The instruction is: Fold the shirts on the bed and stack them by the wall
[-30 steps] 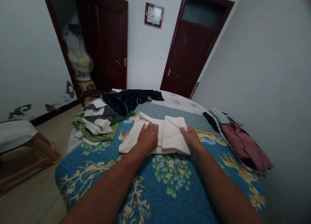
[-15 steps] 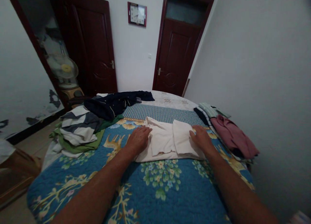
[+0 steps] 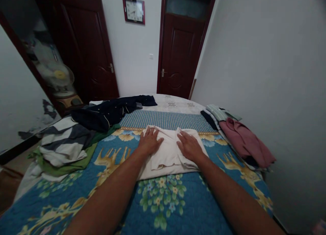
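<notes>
A white cloth garment (image 3: 166, 151), folded into a flat bundle, lies on the blue flowered bedcover (image 3: 163, 207). My left hand (image 3: 150, 141) rests on its left part, fingers spread and pointing away from me. On the right part of the cloth lies my right hand (image 3: 188, 146), its fingers also apart, near a folded-over flap. Both palms face down and neither hand grips the fabric.
Rumpled clothes lie at the left: a striped grey and white one (image 3: 66, 139), a green one (image 3: 88, 156) and a dark blue one (image 3: 109, 109). At the right is a folded stack with a pink garment (image 3: 244, 139). Doors and a wall clock (image 3: 133, 10) stand beyond.
My right hand has moved left from the cloth's right edge onto its top. My left hand has spread flatter on the cloth. The right side of the cloth is now folded further in.
</notes>
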`<state>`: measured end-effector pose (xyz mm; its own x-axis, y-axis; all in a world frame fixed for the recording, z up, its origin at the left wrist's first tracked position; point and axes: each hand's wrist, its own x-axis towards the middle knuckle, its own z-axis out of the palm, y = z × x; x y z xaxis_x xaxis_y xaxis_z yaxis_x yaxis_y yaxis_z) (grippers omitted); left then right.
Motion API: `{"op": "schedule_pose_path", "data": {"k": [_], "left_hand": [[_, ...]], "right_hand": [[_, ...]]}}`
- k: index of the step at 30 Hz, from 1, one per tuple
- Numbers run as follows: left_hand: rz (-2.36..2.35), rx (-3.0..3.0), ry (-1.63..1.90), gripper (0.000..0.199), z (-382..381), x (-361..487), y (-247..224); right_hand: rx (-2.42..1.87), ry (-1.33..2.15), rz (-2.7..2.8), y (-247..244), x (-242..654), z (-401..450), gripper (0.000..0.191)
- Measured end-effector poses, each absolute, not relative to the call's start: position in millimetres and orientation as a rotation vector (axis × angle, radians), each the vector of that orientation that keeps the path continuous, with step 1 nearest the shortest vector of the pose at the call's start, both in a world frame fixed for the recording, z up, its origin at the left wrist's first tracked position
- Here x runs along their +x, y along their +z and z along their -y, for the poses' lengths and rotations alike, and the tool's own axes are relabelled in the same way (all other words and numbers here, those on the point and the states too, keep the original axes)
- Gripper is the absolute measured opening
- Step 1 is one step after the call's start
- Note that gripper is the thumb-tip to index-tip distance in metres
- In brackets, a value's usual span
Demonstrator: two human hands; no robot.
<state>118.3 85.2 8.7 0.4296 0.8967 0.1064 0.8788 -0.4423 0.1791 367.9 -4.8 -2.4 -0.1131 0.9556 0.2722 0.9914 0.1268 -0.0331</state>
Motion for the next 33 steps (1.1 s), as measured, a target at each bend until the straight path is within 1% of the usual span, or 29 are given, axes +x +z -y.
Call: {"op": "schedule_pose_path", "data": {"k": [6,12,16,18,20,22,25,29,31,33], "left_hand": [[-1.625,2.593,0.343,0.080,-90,116,2],[-1.737,2.512,0.585,0.081,-104,98,-4],[-1.884,2.387,0.605,0.069,-120,69,3],[-1.876,2.377,0.739,0.061,-124,61,12],[-1.764,2.423,0.904,0.055,-121,64,23],[-1.557,2.524,0.951,0.052,-112,78,31],[-1.244,2.681,0.746,0.054,-86,108,32],[-1.030,2.789,0.377,0.066,-40,146,20],[-1.001,2.826,0.331,0.067,-21,158,16],[-0.965,2.863,0.377,0.061,-9,165,18]], "right_hand": [[-1.978,-0.156,2.164,3,366,6,0.058],[-1.960,-0.092,2.181,6,366,8,0.056],[-1.942,-0.090,2.175,4,367,7,0.056],[-1.934,-0.091,2.175,2,368,6,0.056],[-1.928,-0.094,2.177,0,368,5,0.056],[-1.926,-0.094,2.179,-1,369,4,0.056],[-1.930,-0.092,2.178,-1,369,4,0.057],[-1.928,-0.059,2.169,1,368,5,0.058],[-1.929,-0.010,2.150,3,368,3,0.057],[-1.922,0.044,2.124,3,371,0,0.055]]}}
